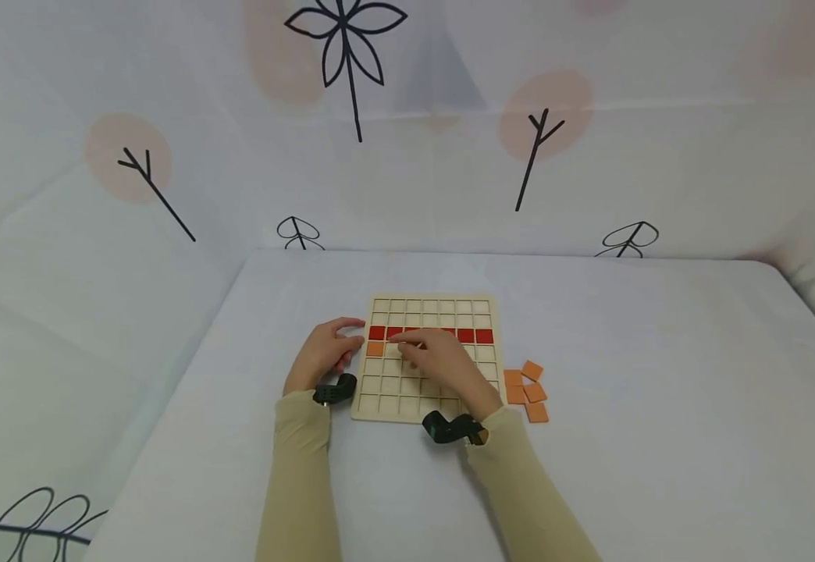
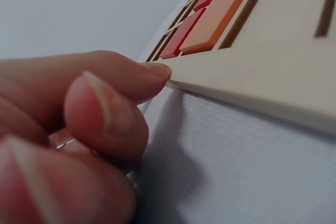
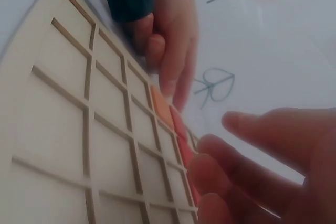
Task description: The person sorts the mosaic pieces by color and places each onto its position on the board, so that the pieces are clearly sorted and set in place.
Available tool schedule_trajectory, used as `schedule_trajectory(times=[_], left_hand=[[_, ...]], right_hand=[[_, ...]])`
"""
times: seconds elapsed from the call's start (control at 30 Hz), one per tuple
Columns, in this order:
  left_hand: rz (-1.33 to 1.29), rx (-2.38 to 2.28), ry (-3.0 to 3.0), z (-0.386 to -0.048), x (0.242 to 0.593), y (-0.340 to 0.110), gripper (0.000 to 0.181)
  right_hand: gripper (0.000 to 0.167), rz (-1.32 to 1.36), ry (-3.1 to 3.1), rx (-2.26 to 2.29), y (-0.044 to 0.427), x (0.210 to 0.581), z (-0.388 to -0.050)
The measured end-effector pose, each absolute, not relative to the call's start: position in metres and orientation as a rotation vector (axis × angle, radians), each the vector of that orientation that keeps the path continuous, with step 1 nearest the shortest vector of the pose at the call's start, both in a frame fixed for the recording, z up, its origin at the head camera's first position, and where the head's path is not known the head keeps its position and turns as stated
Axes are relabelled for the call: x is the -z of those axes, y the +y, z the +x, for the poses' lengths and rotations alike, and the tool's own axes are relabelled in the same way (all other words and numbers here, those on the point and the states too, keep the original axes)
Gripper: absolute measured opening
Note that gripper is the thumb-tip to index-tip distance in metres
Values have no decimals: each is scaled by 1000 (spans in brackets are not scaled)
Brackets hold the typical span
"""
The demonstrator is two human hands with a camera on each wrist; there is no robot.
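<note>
A pale wooden grid board lies on the white table. One row holds red square tiles, partly covered by my right hand. A single orange tile sits in the leftmost cell of the row just nearer than the red ones. My left hand is at the board's left side, and a fingertip touches its edge in the left wrist view. Over the board reaches my right hand, its fingers near the left part of the red row. Between the right hand's fingers no tile shows in the right wrist view.
Several loose orange tiles lie in a small group against the board's right edge, some touching it. Each wrist wears a dark camera mount. A white cloth printed with plant drawings hangs behind the table.
</note>
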State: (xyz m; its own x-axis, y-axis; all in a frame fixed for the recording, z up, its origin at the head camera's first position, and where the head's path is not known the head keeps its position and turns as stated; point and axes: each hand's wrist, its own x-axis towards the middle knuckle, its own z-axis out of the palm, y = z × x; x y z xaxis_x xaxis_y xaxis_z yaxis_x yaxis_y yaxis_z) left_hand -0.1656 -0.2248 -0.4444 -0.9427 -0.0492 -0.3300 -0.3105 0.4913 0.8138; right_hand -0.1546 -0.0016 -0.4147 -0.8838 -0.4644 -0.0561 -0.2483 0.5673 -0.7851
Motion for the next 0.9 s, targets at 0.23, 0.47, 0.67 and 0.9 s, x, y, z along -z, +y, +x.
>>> schedule_trajectory(times=[0.23, 0.47, 0.67, 0.9], left_hand=[[-314, -1454, 2457, -164, 444, -226, 29], [-316, -1460, 2452, -162, 444, -226, 29], [-316, -1465, 2460, -163, 444, -225, 30], [-302, -1449, 2479, -164, 444, -223, 30]], right_hand=[[29, -607, 2537, 1202, 11, 413, -153], [29, -620, 2536, 1183, 27, 403, -147], [32, -684, 2523, 1165, 41, 395, -144], [33, -635, 2516, 1158, 65, 397, -147]])
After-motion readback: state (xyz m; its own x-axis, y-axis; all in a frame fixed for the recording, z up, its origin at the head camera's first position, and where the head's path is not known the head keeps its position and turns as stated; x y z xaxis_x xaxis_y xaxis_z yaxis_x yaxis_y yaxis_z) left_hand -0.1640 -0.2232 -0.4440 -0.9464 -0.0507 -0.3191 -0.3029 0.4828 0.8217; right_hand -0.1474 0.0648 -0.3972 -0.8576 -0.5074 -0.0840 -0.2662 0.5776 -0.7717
